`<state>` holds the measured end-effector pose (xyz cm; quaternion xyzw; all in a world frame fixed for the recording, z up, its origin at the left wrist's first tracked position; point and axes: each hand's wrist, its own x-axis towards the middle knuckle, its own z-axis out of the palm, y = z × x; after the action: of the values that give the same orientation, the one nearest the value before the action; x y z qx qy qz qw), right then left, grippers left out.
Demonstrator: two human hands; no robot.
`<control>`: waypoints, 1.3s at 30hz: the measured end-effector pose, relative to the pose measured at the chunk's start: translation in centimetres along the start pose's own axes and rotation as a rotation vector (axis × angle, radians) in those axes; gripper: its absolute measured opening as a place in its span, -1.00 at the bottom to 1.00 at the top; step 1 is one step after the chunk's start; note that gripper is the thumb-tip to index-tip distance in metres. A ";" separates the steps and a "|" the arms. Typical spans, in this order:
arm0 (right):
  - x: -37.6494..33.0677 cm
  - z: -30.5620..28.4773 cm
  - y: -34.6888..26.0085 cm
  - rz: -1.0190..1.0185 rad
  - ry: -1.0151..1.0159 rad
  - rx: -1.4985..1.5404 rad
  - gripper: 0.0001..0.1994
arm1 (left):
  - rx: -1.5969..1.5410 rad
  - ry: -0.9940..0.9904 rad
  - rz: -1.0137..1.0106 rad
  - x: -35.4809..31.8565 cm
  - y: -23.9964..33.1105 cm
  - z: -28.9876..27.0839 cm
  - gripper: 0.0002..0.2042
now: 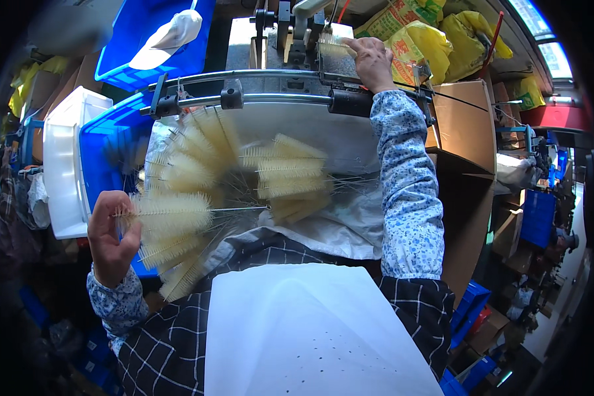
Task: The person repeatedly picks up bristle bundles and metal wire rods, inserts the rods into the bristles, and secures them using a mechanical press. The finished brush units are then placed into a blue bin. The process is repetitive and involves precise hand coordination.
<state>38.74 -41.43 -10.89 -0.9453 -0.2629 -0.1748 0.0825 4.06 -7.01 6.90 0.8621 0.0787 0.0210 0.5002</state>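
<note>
Head view: left hand (114, 236) pinched a cylindrical, cream-bristled, wire-stemmed brush (173, 211); right hand (374, 61) pinched a second cream-bristled brush (331, 45).

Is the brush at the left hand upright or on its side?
On its side: the left hand has the bristled end of the brush, and the bare wire stem points right across the picture.
</note>
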 end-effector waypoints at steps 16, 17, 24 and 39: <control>-4.2 -2.0 2.7 0.359 0.079 0.095 -0.62 | 0.061 -0.066 0.137 0.7 0.5 1.2 -0.70; -4.0 -1.8 2.5 0.350 0.089 0.168 -0.63 | 0.070 -0.072 0.147 0.8 0.6 1.2 -0.69; -3.1 -1.7 0.4 0.354 0.093 0.201 -0.67 | 0.128 -0.057 0.163 0.6 1.7 0.9 -0.70; -1.3 -2.3 -4.3 0.374 0.066 0.165 -0.73 | 0.129 -0.042 0.166 0.6 3.2 1.5 -0.67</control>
<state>34.80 -38.92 -9.00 -0.9614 -0.0934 -0.1652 0.1994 5.20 -9.77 8.86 0.8962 -0.0022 0.0393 0.4418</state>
